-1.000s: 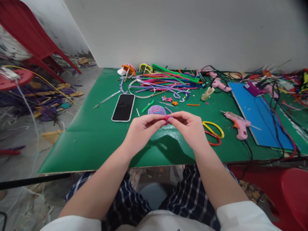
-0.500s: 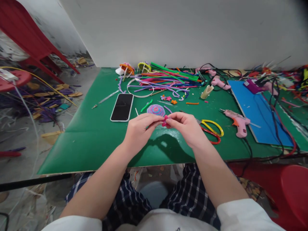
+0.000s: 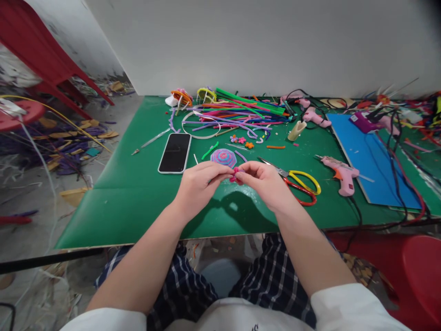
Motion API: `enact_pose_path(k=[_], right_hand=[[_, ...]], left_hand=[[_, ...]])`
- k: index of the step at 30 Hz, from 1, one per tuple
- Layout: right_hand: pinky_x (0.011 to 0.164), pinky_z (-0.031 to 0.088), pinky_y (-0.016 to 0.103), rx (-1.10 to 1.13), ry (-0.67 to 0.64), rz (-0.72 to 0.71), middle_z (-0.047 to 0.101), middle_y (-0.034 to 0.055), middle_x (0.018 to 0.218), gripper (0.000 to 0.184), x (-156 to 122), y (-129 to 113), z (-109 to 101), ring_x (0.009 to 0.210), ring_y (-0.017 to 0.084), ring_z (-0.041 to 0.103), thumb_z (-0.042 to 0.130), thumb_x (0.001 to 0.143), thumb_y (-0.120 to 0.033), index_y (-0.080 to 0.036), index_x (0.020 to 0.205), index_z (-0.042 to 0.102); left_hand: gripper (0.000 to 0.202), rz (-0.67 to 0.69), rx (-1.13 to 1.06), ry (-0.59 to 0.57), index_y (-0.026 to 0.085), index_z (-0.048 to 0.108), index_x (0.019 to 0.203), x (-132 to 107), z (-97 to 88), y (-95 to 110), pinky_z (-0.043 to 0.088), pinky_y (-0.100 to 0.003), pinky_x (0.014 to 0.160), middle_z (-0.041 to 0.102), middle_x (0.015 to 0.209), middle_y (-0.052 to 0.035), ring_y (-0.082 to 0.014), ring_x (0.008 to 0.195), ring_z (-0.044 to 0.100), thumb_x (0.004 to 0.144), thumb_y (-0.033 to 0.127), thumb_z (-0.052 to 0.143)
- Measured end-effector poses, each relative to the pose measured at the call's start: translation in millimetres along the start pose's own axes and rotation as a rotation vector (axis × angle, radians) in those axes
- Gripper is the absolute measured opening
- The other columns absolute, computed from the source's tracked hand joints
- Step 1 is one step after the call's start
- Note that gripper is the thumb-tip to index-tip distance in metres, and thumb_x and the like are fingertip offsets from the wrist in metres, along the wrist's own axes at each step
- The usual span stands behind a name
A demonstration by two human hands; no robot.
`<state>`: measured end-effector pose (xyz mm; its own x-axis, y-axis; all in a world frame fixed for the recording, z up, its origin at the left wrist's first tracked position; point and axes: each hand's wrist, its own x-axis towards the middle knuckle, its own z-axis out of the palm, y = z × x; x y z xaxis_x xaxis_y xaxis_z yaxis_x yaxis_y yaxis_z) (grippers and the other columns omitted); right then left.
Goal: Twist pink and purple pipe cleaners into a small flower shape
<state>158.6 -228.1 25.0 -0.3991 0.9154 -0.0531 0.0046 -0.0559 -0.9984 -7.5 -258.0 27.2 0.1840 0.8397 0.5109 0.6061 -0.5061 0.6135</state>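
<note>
My left hand and my right hand meet above the green table, fingertips pinched together on a small pink pipe-cleaner piece. Both hands are closed on it. Just beyond it lies a flat pink-and-blue spiral disc. Scissors with yellow and red handles lie right of my right hand. A black phone lies face up left of the disc.
A heap of coloured pipe cleaners and a white ring fill the table's far side. A pink glue gun lies beside a blue mat with cables. Red plastic stools stand at left and lower right.
My hands have drifted slightly toward me and left with the pink piece, uncovering the scissor blades. Fingers keep working the piece.
</note>
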Motion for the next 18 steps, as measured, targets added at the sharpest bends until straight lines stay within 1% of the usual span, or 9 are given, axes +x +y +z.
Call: enact_pose_path(k=[2,4,6,7,9,12,15,18], right_hand=[[0.062,0.044,0.024,0.017,0.074,-0.02,0.061,-0.0019,0.066,0.017,1,1,2,0.062,0.009,0.054,0.063,0.068,-0.033,-0.018,0.074,0.061],[0.062,0.044,0.024,0.039,0.165,-0.046,0.06,-0.0017,0.066,0.019,2,3,5,0.061,0.009,0.054,0.064,0.067,-0.035,-0.018,0.074,0.061],[0.061,0.044,0.024,0.089,0.227,-0.063,0.06,-0.0019,0.066,0.019,3,5,7,0.06,0.009,0.053,0.065,0.066,-0.035,-0.018,0.074,0.061],[0.061,0.044,0.023,0.126,0.237,-0.066,0.06,-0.0021,0.067,0.019,3,6,8,0.059,0.008,0.052,0.065,0.066,-0.035,-0.018,0.074,0.061],[0.06,0.044,0.023,0.207,0.226,-0.062,0.06,-0.0026,0.068,0.018,4,7,10,0.059,0.008,0.052,0.066,0.065,-0.034,-0.019,0.074,0.061],[0.062,0.045,0.023,0.264,0.193,-0.055,0.06,-0.0031,0.067,0.017,3,7,11,0.059,0.008,0.053,0.067,0.065,-0.032,-0.019,0.074,0.062],[0.062,0.045,0.024,0.216,0.174,-0.05,0.061,-0.0027,0.065,0.018,2,5,9,0.06,0.008,0.055,0.069,0.063,-0.031,-0.018,0.074,0.063],[0.064,0.046,0.025,0.145,0.182,-0.059,0.062,-0.002,0.065,0.017,1,3,9,0.061,0.01,0.056,0.068,0.064,-0.031,-0.018,0.073,0.063]], left_hand=[[0.015,-0.048,0.016,0.079,0.021,0.066,0.088,-1,4.0,2,0.049,-0.024,0.073,0.069,0.085,-0.0009,-0.0128,0.077,0.063,0.08,0.022,0.054],[0.015,-0.095,0.036,0.202,0.021,0.065,0.089,-3,10.0,4,0.049,-0.024,0.073,0.069,0.085,-0.0009,-0.0129,0.075,0.063,0.077,0.026,0.057],[0.015,-0.097,0.058,0.298,0.02,0.065,0.087,-5,16.5,6,0.049,-0.024,0.072,0.069,0.083,-0.0009,-0.0128,0.073,0.063,0.075,0.027,0.061],[0.014,-0.083,0.07,0.323,0.02,0.066,0.086,-6,19.4,7,0.049,-0.024,0.072,0.07,0.083,-0.0008,-0.0128,0.073,0.063,0.074,0.027,0.061],[0.013,-0.056,0.094,0.342,0.02,0.066,0.086,-7,23.5,8,0.049,-0.024,0.071,0.07,0.082,-0.0005,-0.0126,0.073,0.063,0.075,0.025,0.061],[0.012,-0.029,0.103,0.327,0.02,0.066,0.086,-8,24.4,7,0.048,-0.023,0.07,0.07,0.082,-0.0003,-0.0117,0.073,0.063,0.076,0.022,0.059],[0.013,0.025,0.094,0.306,0.019,0.066,0.087,-7,21.6,5,0.048,-0.023,0.07,0.07,0.082,-0.0011,-0.0115,0.074,0.062,0.077,0.019,0.059],[0.013,0.098,0.111,0.307,0.02,0.067,0.087,-7,20.2,2,0.049,-0.024,0.07,0.07,0.083,-0.0019,-0.0124,0.075,0.062,0.077,0.019,0.058]])
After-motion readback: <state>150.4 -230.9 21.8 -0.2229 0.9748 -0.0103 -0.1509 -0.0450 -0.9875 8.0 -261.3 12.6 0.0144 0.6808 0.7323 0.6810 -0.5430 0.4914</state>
